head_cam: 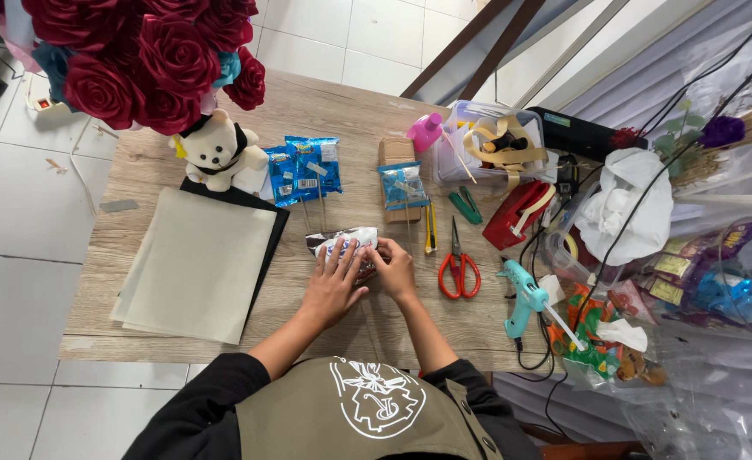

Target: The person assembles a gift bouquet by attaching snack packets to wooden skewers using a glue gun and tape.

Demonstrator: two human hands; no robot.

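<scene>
Both hands pressing a silvery snack packet (344,245) at mid-table: left hand (333,285) lying flat, grip wide; right hand (395,268) pinching its edge. Wooden table (95,255) sitting on white tiled floor (18,281); red scissors (459,271) and teal glue gun (522,298) lying just right.

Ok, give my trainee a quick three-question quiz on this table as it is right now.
1. True or false: both hands rest on the silvery snack packet.
2. What lies just right of the right hand? A) red-handled scissors B) a hammer C) a mug
3. Which tool lies further right, the scissors or the light blue glue gun?

Key
1. True: the left hand and the right hand both press on it.
2. A
3. The glue gun.
</scene>
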